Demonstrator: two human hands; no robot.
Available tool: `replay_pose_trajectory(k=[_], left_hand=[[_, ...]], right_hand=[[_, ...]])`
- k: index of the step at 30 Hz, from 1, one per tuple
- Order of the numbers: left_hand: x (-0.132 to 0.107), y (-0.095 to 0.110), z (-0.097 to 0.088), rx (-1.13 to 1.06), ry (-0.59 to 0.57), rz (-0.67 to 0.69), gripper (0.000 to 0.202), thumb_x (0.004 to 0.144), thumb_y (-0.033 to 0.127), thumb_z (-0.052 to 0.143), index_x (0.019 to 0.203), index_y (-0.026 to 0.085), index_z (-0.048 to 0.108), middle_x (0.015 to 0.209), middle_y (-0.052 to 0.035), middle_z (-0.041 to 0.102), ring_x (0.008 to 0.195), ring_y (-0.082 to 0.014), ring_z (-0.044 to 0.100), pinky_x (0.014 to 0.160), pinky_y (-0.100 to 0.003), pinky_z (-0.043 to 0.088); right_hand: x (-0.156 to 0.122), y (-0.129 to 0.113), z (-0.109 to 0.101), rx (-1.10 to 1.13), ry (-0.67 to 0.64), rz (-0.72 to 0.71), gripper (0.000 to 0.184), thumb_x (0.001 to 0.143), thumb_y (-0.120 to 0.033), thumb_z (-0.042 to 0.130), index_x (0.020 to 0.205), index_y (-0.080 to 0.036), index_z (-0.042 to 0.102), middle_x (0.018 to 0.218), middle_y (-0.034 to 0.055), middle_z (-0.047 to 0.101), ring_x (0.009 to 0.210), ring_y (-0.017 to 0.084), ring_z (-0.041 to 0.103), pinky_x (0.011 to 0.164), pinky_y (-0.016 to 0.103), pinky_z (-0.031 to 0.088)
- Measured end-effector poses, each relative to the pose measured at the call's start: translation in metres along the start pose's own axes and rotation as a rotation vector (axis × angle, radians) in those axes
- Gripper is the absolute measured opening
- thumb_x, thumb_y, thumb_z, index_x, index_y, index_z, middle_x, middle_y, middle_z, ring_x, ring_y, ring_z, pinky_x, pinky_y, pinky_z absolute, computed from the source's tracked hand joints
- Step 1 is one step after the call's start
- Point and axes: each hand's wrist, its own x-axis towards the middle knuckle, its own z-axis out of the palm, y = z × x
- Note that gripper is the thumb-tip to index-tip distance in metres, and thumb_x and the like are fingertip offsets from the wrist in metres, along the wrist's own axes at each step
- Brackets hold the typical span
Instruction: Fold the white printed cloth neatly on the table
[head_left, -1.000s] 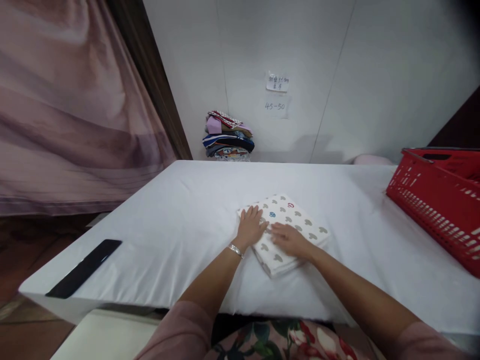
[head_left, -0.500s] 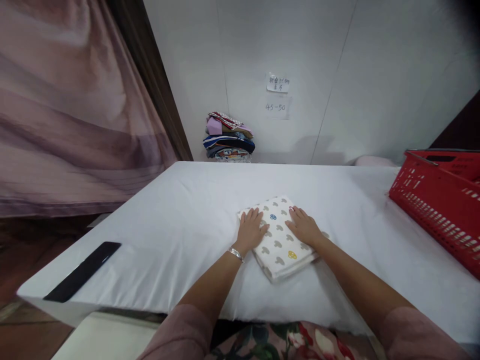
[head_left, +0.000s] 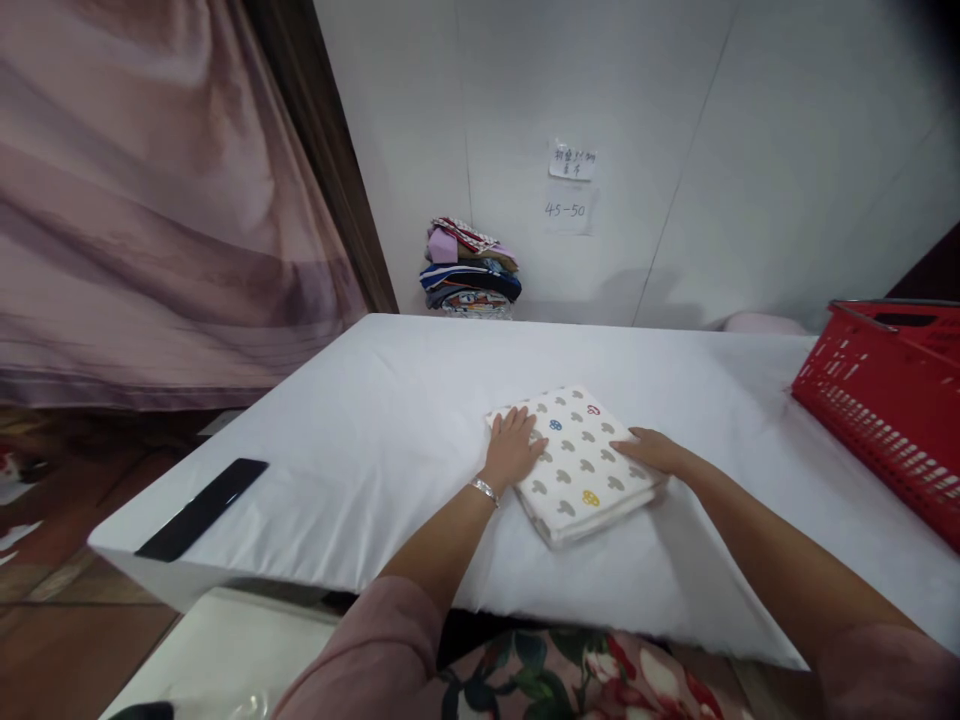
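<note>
A folded white cloth printed with grey mushrooms and a few coloured ones lies at an angle on the white-covered table. Flat on its left side rests my left hand, open with fingers spread, a silver bracelet on the wrist. My right hand is at the cloth's right edge, thumb over the top layer and the other fingers along the edge, partly hidden. It appears to grip the folded layers there.
A red plastic basket stands at the table's right. Folded fabrics are piled behind the far edge, by the wall with paper notes. A black flat object lies at the left corner. A pink curtain hangs at left.
My right hand has slid from the top of the cloth to its right edge. My left hand stays on the left side. The view has shifted slightly.
</note>
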Motion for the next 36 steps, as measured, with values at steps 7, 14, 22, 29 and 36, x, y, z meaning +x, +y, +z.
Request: replay_pose_trajectory(k=[7, 14, 22, 29, 36], left_hand=[[0.000, 0.000, -0.001, -0.002, 0.009, 0.001, 0.052, 0.092, 0.049, 0.038, 0.136, 0.023, 0.044, 0.149, -0.0072, 0.036, 0.140, -0.0261, 0.024, 0.116, -0.050, 0.013], [0.000, 0.000, -0.002, 0.002, 0.015, 0.007, 0.051, 0.092, 0.048, 0.039, 0.135, 0.022, 0.045, 0.148, -0.0082, 0.037, 0.140, -0.0267, 0.026, 0.115, -0.051, 0.014], [-0.001, 0.001, -0.004, -0.012, 0.010, 0.000, 0.050, 0.092, 0.047, 0.039, 0.135, 0.023, 0.045, 0.149, -0.0077, 0.037, 0.140, -0.0266, 0.025, 0.115, -0.051, 0.014], [0.000, 0.000, -0.007, -0.078, 0.016, -0.020, 0.051, 0.093, 0.047, 0.037, 0.136, 0.020, 0.044, 0.148, -0.0093, 0.038, 0.140, -0.0253, 0.026, 0.115, -0.049, 0.014], [-0.004, -0.001, -0.028, -0.225, 0.042, -0.152, 0.047, 0.092, 0.045, 0.041, 0.134, 0.024, 0.046, 0.151, -0.0069, 0.033, 0.141, -0.0234, 0.023, 0.115, -0.048, 0.014]], right_hand=[[0.003, -0.001, -0.010, 0.241, -0.195, 0.131, 0.061, 0.068, -0.060, 0.069, 0.109, -0.015, 0.066, 0.117, 0.0165, 0.065, 0.099, 0.029, 0.065, 0.082, 0.038, 0.053], [0.014, -0.001, -0.016, 0.544, -0.430, 0.196, 0.051, 0.070, -0.061, 0.066, 0.095, -0.017, 0.069, 0.111, 0.0123, 0.069, 0.098, 0.024, 0.066, 0.079, 0.031, 0.056], [0.025, -0.008, -0.012, 0.598, -0.421, 0.195, 0.044, 0.073, -0.055, 0.067, 0.093, -0.016, 0.068, 0.106, 0.0128, 0.071, 0.095, 0.024, 0.067, 0.079, 0.032, 0.055], [0.016, -0.018, -0.011, 0.768, -0.586, 0.237, 0.044, 0.079, -0.051, 0.061, 0.104, -0.015, 0.067, 0.112, 0.0126, 0.069, 0.101, 0.023, 0.066, 0.083, 0.033, 0.054], [0.014, -0.075, -0.064, 0.474, -0.058, -0.102, 0.075, 0.069, -0.040, 0.075, 0.134, -0.015, 0.047, 0.109, 0.0146, 0.069, 0.086, 0.024, 0.068, 0.078, 0.035, 0.054]])
